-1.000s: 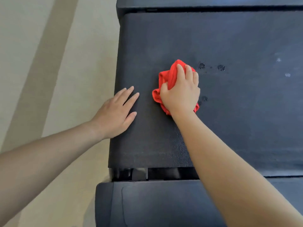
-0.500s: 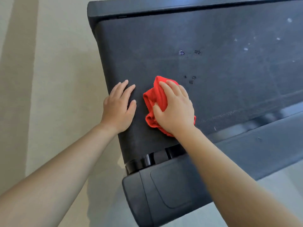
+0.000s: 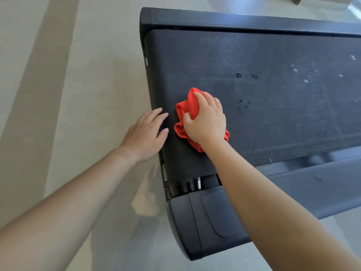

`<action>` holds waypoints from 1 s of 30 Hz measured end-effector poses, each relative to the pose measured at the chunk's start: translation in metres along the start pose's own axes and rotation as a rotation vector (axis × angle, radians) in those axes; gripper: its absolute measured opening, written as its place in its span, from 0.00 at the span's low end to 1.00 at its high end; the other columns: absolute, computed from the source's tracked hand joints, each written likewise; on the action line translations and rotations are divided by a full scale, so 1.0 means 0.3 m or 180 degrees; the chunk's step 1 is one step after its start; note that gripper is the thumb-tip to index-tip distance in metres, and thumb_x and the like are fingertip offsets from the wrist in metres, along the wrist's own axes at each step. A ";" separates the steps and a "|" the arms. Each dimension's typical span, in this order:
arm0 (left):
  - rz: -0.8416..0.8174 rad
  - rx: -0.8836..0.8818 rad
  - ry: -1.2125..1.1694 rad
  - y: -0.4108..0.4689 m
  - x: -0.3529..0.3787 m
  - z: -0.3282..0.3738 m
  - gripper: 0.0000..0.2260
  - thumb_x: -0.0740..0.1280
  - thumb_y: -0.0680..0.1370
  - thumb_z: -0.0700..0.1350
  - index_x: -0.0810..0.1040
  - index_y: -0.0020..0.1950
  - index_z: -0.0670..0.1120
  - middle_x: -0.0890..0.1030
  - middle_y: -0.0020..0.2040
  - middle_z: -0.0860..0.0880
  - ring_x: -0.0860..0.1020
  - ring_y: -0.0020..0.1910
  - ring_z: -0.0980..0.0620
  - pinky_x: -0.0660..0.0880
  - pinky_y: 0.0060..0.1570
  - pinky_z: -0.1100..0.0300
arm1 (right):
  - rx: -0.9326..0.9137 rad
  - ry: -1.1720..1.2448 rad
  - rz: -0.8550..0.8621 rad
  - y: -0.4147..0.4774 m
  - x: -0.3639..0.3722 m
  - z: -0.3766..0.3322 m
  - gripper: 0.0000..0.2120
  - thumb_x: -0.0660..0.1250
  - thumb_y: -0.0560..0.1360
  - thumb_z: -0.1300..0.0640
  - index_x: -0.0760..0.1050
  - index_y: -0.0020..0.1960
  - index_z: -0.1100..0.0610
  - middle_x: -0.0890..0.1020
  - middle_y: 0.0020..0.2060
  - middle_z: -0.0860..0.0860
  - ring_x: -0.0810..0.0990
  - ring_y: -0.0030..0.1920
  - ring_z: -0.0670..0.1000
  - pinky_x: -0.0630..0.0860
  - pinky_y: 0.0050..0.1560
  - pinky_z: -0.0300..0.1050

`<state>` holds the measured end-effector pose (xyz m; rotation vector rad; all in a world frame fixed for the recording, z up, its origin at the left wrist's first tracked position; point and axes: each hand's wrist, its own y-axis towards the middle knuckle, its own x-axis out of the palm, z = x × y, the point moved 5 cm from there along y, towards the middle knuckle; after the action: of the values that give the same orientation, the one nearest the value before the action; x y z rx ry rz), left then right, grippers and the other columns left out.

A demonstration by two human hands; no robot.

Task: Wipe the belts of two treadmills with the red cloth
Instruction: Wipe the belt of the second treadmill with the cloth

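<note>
Right hand clutches the bunched red fabric cloth, pressed onto the black textured treadmill belt near its end edge. Left hand lies flat, fingers straight, on that edge just beside the cloth. Risks: the small wad may skip the dark spots and pale specks further along, and the belt may slip under pressure. A black plastic side rail borders the near edge. My left fingers crowd the cloth's path.
</note>
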<state>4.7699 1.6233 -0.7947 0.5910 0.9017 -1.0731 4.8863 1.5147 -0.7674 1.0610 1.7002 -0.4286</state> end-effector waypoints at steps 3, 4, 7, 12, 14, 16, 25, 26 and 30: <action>-0.0018 -0.0003 0.0014 -0.004 -0.006 0.003 0.22 0.56 0.80 0.49 0.62 0.74 0.48 0.59 0.76 0.50 0.56 0.74 0.50 0.58 0.71 0.51 | -0.0075 0.0166 -0.0090 -0.048 -0.020 0.001 0.28 0.64 0.71 0.50 0.66 0.70 0.52 0.68 0.70 0.48 0.63 0.70 0.55 0.68 0.63 0.54; -0.0002 -0.0009 -0.0009 -0.001 -0.007 0.004 0.22 0.56 0.80 0.49 0.62 0.74 0.48 0.59 0.76 0.50 0.56 0.74 0.50 0.58 0.71 0.50 | -0.0156 0.0247 -0.0118 -0.091 -0.031 0.003 0.28 0.64 0.71 0.50 0.67 0.70 0.52 0.69 0.70 0.48 0.63 0.70 0.55 0.68 0.64 0.55; 0.0015 -0.0056 -0.0110 0.015 0.002 0.004 0.22 0.57 0.80 0.48 0.61 0.74 0.47 0.58 0.76 0.49 0.56 0.74 0.49 0.58 0.71 0.49 | -0.0357 0.0311 0.0002 -0.235 -0.058 0.017 0.29 0.62 0.68 0.49 0.68 0.69 0.51 0.70 0.69 0.47 0.65 0.69 0.54 0.70 0.61 0.53; -0.0022 -0.0046 -0.0148 0.050 0.055 0.020 0.24 0.57 0.80 0.50 0.57 0.76 0.48 0.54 0.77 0.48 0.54 0.75 0.49 0.57 0.72 0.49 | -0.0175 0.0261 0.0163 -0.159 -0.042 0.048 0.27 0.63 0.69 0.50 0.69 0.68 0.51 0.70 0.68 0.46 0.65 0.69 0.52 0.70 0.58 0.50; 0.0035 -0.0018 -0.0126 0.067 0.067 0.034 0.24 0.57 0.80 0.50 0.57 0.76 0.48 0.53 0.77 0.47 0.53 0.75 0.48 0.56 0.72 0.50 | -0.0025 0.0188 0.0096 -0.056 -0.036 0.066 0.27 0.64 0.71 0.51 0.67 0.69 0.51 0.69 0.69 0.46 0.64 0.69 0.52 0.71 0.60 0.52; 0.0089 -0.0009 -0.0086 0.088 0.070 0.052 0.24 0.57 0.80 0.50 0.58 0.75 0.48 0.53 0.77 0.46 0.52 0.75 0.47 0.56 0.72 0.50 | 0.0148 0.0151 0.0019 0.017 -0.041 0.099 0.27 0.63 0.72 0.52 0.65 0.70 0.51 0.67 0.70 0.45 0.62 0.70 0.52 0.71 0.61 0.54; 0.0072 0.0070 0.0649 0.184 0.157 0.225 0.23 0.54 0.80 0.50 0.58 0.75 0.48 0.55 0.77 0.48 0.49 0.76 0.48 0.48 0.70 0.37 | 0.0359 0.0256 0.0376 -0.143 -0.175 0.375 0.28 0.63 0.70 0.50 0.66 0.70 0.50 0.67 0.70 0.43 0.61 0.69 0.48 0.67 0.59 0.46; 0.0047 0.0132 0.0734 0.195 0.171 0.248 0.24 0.54 0.80 0.51 0.58 0.75 0.47 0.55 0.77 0.48 0.50 0.76 0.48 0.47 0.70 0.37 | 0.0289 0.0242 0.0390 -0.129 -0.177 0.382 0.28 0.62 0.69 0.49 0.67 0.69 0.50 0.69 0.69 0.44 0.63 0.69 0.49 0.67 0.59 0.46; 0.0151 0.0129 0.0848 0.205 0.190 0.271 0.25 0.55 0.79 0.52 0.57 0.75 0.47 0.55 0.77 0.49 0.50 0.76 0.49 0.47 0.72 0.43 | 0.0123 0.0240 0.0292 -0.012 -0.154 0.383 0.27 0.63 0.69 0.52 0.69 0.68 0.53 0.71 0.67 0.47 0.65 0.68 0.53 0.68 0.61 0.50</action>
<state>4.8647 1.5555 -0.8014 0.7984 1.0931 -0.9857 4.9531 1.4105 -0.7724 1.1916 1.7077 -0.3679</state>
